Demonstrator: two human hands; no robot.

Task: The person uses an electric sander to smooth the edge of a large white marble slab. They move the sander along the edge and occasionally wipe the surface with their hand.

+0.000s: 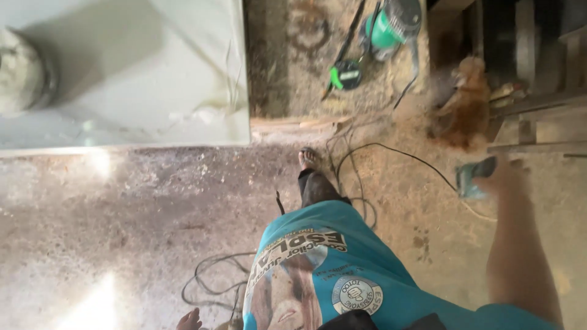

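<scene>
Out at the right side of the view, the right hand (502,174) holds a small teal power tool (474,177) at about hip height above the dusty floor (153,208); the hand is blurred, so the fingers seem wrapped round the tool's body, though exactly how they lie I cannot tell. A thin black cord (391,153) runs from the tool leftward and curves down into loose loops near the person's sandalled foot (309,159), which is stepping forward on the floor. Only the fingertips of the left hand (189,319) show at the bottom edge — whether they are spread or closed cannot be told, and nothing is seen in them. More dark cable (211,284) lies coiled on the floor just beside that hand. The person wears a teal printed shirt (342,269). Ahead of the foot, farther up the floor, lie a green and grey machine (391,24) and a smaller black and green tool (345,74), close together. To the right of them sits a pile of reddish sawdust (468,116) against some wooden boards (538,122). A large pale panel (153,73) fills the upper left — a round grey object (24,73) rests on it.
</scene>
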